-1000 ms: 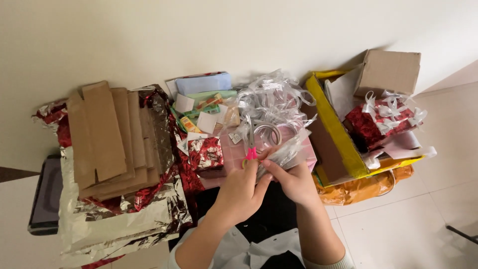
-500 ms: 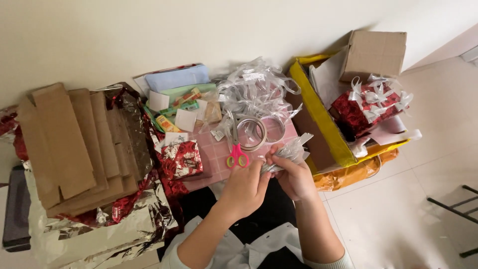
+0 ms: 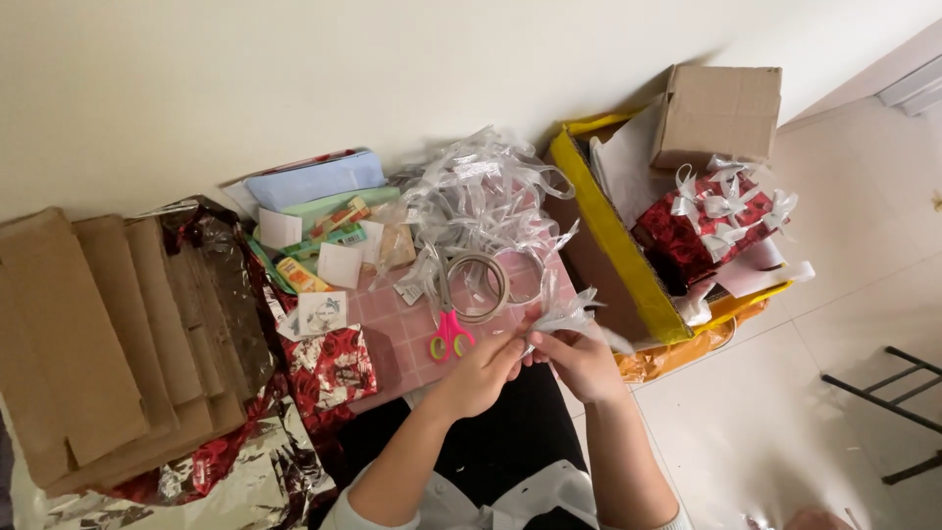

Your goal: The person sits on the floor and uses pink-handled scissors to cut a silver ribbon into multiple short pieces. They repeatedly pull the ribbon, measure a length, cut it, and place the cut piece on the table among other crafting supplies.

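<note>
Silver ribbon point(image 3: 569, 316) pinched between left hand point(image 3: 483, 371) and right hand point(image 3: 581, 361); pink scissors point(image 3: 448, 324), tape roll point(image 3: 478, 287) just beside.

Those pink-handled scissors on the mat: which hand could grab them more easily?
Probably the left hand. It sits right beside the scissors, handles nearest it. The right hand lies farther off, its fingers pinching the silver ribbon.
</note>
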